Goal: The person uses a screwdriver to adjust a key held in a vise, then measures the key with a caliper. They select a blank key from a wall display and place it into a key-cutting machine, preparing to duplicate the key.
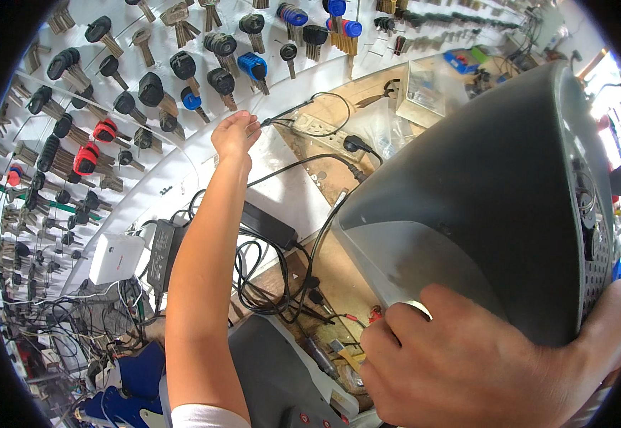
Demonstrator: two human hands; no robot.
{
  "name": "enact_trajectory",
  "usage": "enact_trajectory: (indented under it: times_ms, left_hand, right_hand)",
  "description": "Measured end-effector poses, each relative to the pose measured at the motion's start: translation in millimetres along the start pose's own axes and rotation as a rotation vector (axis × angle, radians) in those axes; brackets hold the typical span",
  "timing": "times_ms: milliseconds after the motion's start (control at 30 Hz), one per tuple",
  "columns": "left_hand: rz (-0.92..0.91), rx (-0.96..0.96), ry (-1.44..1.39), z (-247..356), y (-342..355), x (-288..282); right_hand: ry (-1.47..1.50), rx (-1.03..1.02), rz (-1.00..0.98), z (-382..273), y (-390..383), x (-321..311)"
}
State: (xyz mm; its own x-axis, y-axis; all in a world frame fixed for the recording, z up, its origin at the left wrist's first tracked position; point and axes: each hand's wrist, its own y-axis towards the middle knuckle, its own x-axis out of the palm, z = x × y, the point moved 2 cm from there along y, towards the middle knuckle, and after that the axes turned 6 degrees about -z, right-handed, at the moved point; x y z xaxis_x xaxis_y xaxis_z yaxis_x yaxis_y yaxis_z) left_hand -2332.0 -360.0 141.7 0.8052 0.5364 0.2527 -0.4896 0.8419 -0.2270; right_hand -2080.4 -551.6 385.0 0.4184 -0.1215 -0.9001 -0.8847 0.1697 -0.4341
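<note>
My left hand (235, 135) is reached out toward the key wall, its fingers pinched together at the end of a thin black cable (332, 95). The fingers partly hide the cable's end. Beside it lies a beige power strip (316, 127) with a black plug (354, 143) near its end. At the lower right, my right hand (475, 364) is closed on the lower edge of a large dark grey machine cover (460, 207), which stands tilted up. Its thumb lies at the perforated side, and its palm side is hidden.
Many key blanks (150, 89) hang on the white wall at left and top. Coiled black cables (260, 303), a black power adapter (268, 225) and a white box (116, 258) lie around my left forearm. A grey machine body (275, 371) sits below; a metal box (419, 96) stands behind.
</note>
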Motion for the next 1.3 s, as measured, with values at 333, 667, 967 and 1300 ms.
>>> enact_trajectory:
  times_ms: [333,667,967,1300]
  left_hand:
    - [-0.016,-0.009,0.009,-1,-2,-2]
    - [-0.183,-0.05,0.114,1,-18,29]
    - [-0.458,0.101,0.504,7,-28,94]
    - [-0.277,0.385,0.959,-11,43,163]
  right_hand:
    - [-0.094,0.022,-0.165,-2,1,-9]
    - [-0.161,0.001,0.125,-3,-8,5]
    - [-0.03,-0.057,0.073,0,-6,3]
    - [0.01,0.006,0.208,-7,-7,13]
